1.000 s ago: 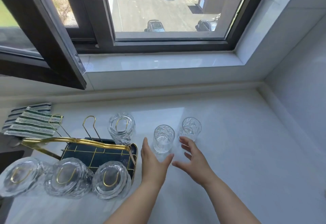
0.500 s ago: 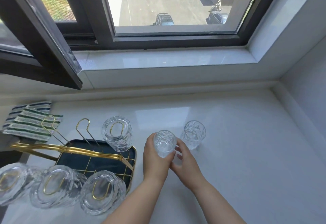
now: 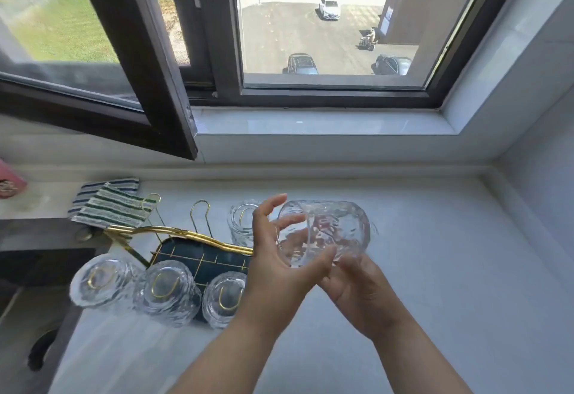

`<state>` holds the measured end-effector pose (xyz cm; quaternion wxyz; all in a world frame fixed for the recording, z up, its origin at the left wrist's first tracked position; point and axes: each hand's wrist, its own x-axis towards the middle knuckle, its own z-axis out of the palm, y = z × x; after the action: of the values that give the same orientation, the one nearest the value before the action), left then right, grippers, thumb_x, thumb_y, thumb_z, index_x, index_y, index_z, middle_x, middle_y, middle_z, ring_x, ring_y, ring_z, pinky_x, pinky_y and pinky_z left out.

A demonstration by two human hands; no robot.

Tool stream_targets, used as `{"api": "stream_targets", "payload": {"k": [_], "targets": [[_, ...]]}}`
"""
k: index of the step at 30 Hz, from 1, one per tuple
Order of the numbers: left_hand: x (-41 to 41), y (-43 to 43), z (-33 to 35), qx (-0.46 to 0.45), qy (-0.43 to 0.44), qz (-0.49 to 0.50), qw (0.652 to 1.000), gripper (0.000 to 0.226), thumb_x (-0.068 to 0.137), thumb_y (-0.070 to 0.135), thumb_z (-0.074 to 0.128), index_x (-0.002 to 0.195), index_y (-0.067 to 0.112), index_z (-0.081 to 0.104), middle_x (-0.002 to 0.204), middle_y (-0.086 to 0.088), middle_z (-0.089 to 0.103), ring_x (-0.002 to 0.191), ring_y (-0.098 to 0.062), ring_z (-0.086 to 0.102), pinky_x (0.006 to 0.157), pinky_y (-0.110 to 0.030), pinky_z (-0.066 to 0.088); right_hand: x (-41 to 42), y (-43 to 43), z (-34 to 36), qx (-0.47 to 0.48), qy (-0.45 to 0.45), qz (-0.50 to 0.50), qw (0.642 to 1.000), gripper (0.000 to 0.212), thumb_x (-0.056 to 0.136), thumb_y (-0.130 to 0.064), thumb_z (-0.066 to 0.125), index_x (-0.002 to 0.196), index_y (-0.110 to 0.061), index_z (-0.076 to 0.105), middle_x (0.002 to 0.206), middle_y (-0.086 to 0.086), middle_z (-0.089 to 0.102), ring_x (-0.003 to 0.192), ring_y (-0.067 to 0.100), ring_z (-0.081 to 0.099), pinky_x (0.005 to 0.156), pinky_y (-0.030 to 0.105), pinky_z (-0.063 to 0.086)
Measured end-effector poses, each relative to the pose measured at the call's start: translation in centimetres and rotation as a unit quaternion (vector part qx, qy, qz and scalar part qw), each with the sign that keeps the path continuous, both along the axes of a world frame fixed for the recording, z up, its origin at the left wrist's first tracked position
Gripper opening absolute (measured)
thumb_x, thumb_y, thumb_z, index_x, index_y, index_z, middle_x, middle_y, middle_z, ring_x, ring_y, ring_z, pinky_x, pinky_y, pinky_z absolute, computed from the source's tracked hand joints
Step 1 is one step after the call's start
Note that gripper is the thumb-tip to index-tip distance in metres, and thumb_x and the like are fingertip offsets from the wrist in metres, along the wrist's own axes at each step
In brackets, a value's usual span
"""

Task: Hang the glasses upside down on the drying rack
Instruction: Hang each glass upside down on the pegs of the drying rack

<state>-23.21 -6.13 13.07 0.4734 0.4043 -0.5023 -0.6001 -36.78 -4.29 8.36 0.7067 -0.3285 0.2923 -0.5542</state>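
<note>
Two hands hold one glass (image 3: 323, 233), now lifted off the table (image 3: 435, 269) and tipped sideways | left hand (image 3: 279, 257) cupped at its mouth, right hand (image 3: 357, 285) beneath | four glasses hung inverted on drying rack (image 3: 198, 257), unchanged

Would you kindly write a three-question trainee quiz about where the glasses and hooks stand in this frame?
1. How many glasses already hang upside down on the rack?
2. True or false: the held glass rests on the counter.
3. Empty hooks stand at the rack's: A) far row B) near row C) neither

Key: 1. Four: three near, one far. 2. False; left hand and right hand hold it in the air. 3. A.
</note>
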Motion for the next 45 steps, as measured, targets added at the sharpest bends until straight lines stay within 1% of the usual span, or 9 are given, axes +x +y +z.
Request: {"api": "stream_targets", "payload": {"k": [5,8,14,17,21,26,40,43,45], "targets": [[6.0,-1.4,2.0,-0.018,-0.037,-0.005,0.999,0.063,0.049,0.026,0.084,0.102,0.036,0.051,0.108,0.000,0.063,0.099,-0.014,0.065,0.081,-0.035,0.056,2.8,-2.1,3.7,-0.029,0.039,0.021,0.999,0.052,0.076,-0.010,0.071,0.125,-0.008,0.052,0.125,0.020,0.060,0.118,0.034,0.056,0.093,0.033,0.049],[10.1,-3.4,3.0,-0.056,-0.184,-0.023,0.981,0.067,0.048,0.043,0.086,0.103,0.040,0.049,0.109,0.011,0.063,0.103,-0.006,0.061,0.085,-0.027,0.051,4.8,-4.3,5.9,-0.063,0.143,0.023,0.987,0.064,0.069,-0.001,0.074,0.126,-0.015,0.049,0.119,0.016,0.063,0.108,0.030,0.063,0.085,0.030,0.052],[14.8,-9.0,3.4,-0.149,-0.446,-0.026,0.882,0.075,0.061,0.045,0.078,0.125,0.033,0.042,0.117,0.017,0.048,0.103,-0.002,0.044,0.086,-0.024,0.034,9.9,-9.3,8.8,-0.157,0.469,-0.024,0.869,0.083,0.054,-0.011,0.084,0.120,-0.041,0.043,0.112,-0.005,0.058,0.095,0.016,0.065,0.080,0.037,0.058],[15.7,-11.1,2.8,-0.162,-0.419,-0.037,0.893,0.078,0.061,0.035,0.081,0.127,0.040,0.039,0.116,0.021,0.051,0.107,-0.001,0.046,0.087,-0.021,0.033,11.6,-11.5,8.3,-0.181,0.545,-0.016,0.819,0.082,0.055,-0.014,0.085,0.120,-0.035,0.041,0.108,-0.009,0.059,0.097,0.015,0.060,0.086,0.037,0.053],[16.0,-13.0,1.0,-0.129,-0.421,-0.067,0.895,0.071,0.060,0.031,0.082,0.118,0.040,0.043,0.109,0.015,0.059,0.107,-0.009,0.054,0.090,-0.029,0.043,12.4,-13.4,6.3,-0.163,0.574,0.006,0.803,0.081,0.056,-0.020,0.086,0.122,-0.033,0.040,0.114,-0.007,0.057,0.102,0.014,0.056,0.086,0.031,0.048],[15.8,-14.9,-0.5,-0.068,-0.495,-0.109,0.859,0.057,0.055,0.026,0.085,0.096,0.028,0.046,0.101,0.006,0.064,0.094,-0.016,0.060,0.083,-0.038,0.052,12.6,-14.8,3.8,-0.141,0.599,0.056,0.787,0.084,0.057,-0.014,0.085,0.125,-0.029,0.037,0.122,-0.001,0.056,0.105,0.017,0.052,0.081,0.026,0.041],[14.7,-16.4,-1.4,-0.004,-0.593,-0.202,0.779,0.053,0.062,0.026,0.080,0.104,0.021,0.048,0.105,-0.001,0.062,0.092,-0.020,0.056,0.080,-0.033,0.047,13.3,-16.7,1.0,-0.176,0.719,0.149,0.655,0.086,0.056,-0.022,0.086,0.122,-0.022,0.032,0.124,0.008,0.058,0.102,0.027,0.056,0.088,0.043,0.049],[14.7,-16.5,-1.5,-0.001,-0.593,-0.209,0.777,0.052,0.062,0.024,0.080,0.107,0.021,0.052,0.109,-0.001,0.063,0.096,-0.020,0.058,0.083,-0.033,0.048,13.3,-16.8,0.4,-0.212,0.762,0.148,0.593,0.084,0.060,-0.028,0.083,0.125,-0.018,0.031,0.125,0.008,0.059,0.111,0.028,0.056,0.113,0.046,0.019],[14.7,-16.5,-1.7,0.006,-0.586,-0.207,0.783,0.057,0.062,0.024,0.080,0.112,0.022,0.053,0.112,0.001,0.063,0.099,-0.019,0.058,0.086,-0.033,0.047,13.3,-16.7,0.2,-0.215,0.776,0.145,0.574,0.085,0.061,-0.031,0.082,0.126,-0.017,0.029,0.127,0.008,0.058,0.113,0.028,0.056,0.115,0.048,0.008]]}}
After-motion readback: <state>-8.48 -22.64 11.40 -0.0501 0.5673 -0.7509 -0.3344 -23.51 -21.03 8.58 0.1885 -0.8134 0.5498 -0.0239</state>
